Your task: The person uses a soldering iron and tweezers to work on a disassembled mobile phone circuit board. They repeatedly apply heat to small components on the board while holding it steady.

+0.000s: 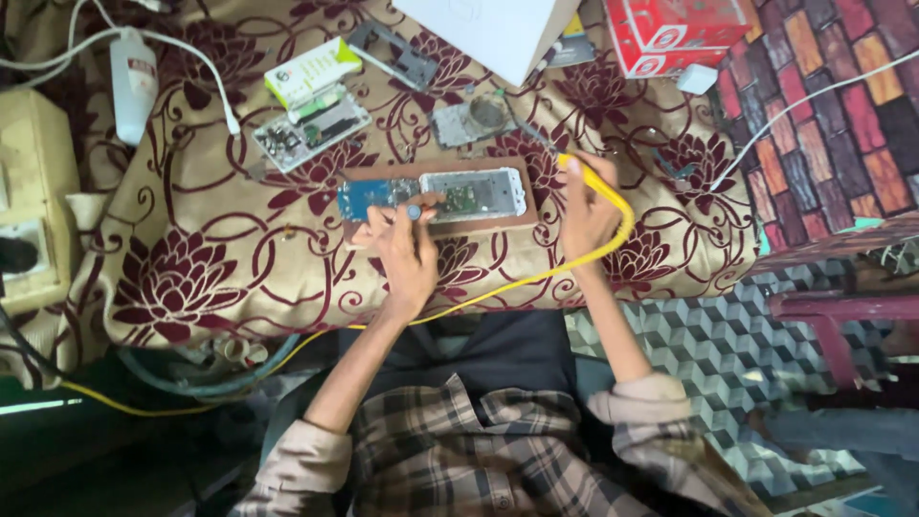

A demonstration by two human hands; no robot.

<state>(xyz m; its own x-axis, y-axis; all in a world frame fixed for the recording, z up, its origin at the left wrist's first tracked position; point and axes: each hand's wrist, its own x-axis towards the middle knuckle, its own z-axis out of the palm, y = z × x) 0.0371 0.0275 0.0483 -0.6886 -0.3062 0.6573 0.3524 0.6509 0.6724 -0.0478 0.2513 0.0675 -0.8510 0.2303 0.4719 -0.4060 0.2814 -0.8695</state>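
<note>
An opened phone with a blue circuit board (pixel 378 196) and a silver frame (pixel 476 192) lies on a brown wooden board (pixel 517 221) on the floral cloth. My left hand (pixel 405 244) rests at the board's near edge and pinches a small dark-tipped tool over the blue part. My right hand (pixel 584 206) grips a yellow-handled soldering iron (pixel 595 179) to the right of the phone, its yellow cord (pixel 498 285) trailing back toward me.
Another opened phone (pixel 311 129), a green-and-white box (pixel 311 69), a dark frame (pixel 394 53), a round-part board (pixel 471 120), a white box (pixel 488 29), a red box (pixel 675 33), a white bottle (pixel 132 81) and white cables. A beige box (pixel 33 191) sits left.
</note>
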